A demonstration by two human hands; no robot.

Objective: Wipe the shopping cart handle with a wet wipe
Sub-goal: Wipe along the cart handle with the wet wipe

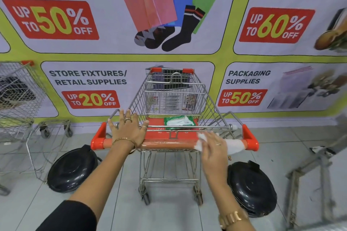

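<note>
A metal shopping cart (174,95) stands in front of me with an orange handle (169,145) running left to right. My left hand (129,129) rests flat over the handle's left part, fingers spread. On the right part of the handle, my right hand (213,146) presses a white wet wipe (232,145), which drapes over the bar and shows on both sides of the hand. A green pack of wipes (178,122) lies on the cart's red child seat flap, with a white sheet sticking out.
Two black round lids or bins (72,169) (252,187) sit on the tiled floor either side of the cart. Another wire cart (18,95) stands at the left. A metal frame (311,174) is at the right. A sale banner wall (131,84) is behind.
</note>
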